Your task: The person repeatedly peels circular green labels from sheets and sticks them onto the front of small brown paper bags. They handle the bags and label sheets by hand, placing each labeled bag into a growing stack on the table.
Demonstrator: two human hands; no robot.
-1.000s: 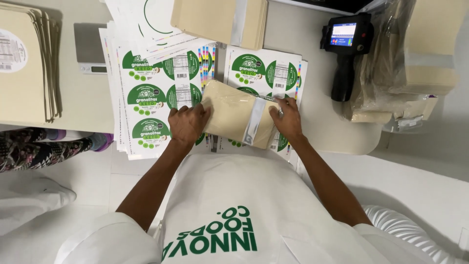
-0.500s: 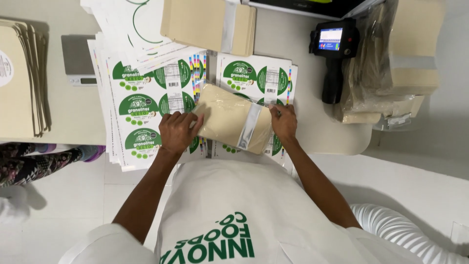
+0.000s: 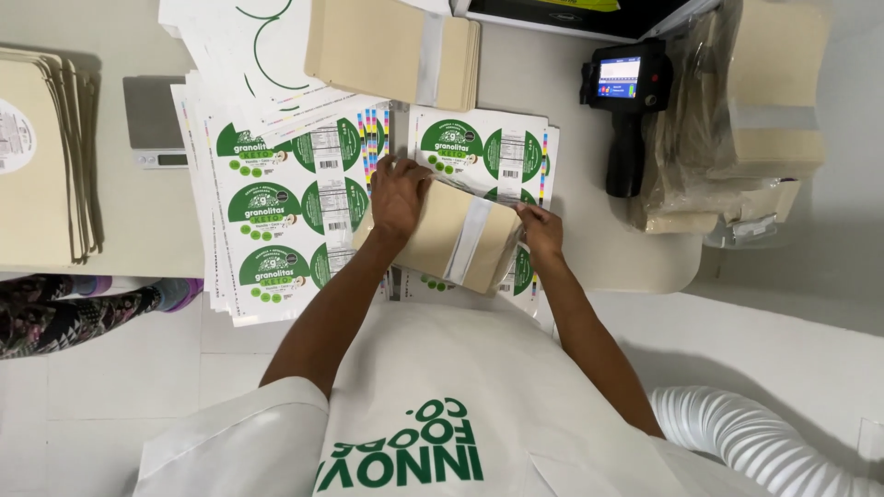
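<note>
Lower frame: white ribbed flexible hose [image 3: 737, 442] at lower right; white apron [image 3: 433, 405] with green lettering, worn by the person.

Centre: flat tan paper pouch with a clear window strip [image 3: 460, 241], lying tilted over the label sheets. Left hand [image 3: 398, 195] rested palm-down on the pouch's upper left corner, fingers spread and pressing. Right hand [image 3: 541, 230] pinched the pouch's right edge between fingers and thumb.

Beneath: sheets of white printed labels with green round emblems [image 3: 276, 212], fanned across the pale worktable [image 3: 589, 248], one further sheet just right of them.

Upper frame: small grey digital scale [image 3: 152, 121] at left; stack of tan pouches [image 3: 391, 46] at top centre; black handheld device with a lit screen [image 3: 624, 110] at upper right; clear bag of tan pouches [image 3: 746, 120] beside it; another tan stack [image 3: 41, 166] at far left.
</note>
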